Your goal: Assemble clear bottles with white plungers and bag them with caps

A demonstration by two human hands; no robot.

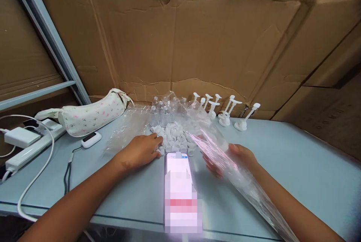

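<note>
On my head feed: caps (173, 136) heaped mid-table (304, 170), phone (179, 185) on their near side. My left hand (143, 150) is at the heap's left edge; right hand (244, 155) is right of it, holding a bag (245, 179) that runs back toward the near right. Bottles (159, 114) sit behind the caps, pump tops (224, 118) rear right. I've got a pouch (93, 115) rear left, power strip (31, 155) to its left, cardboard wall (175, 39) behind everything.
</note>
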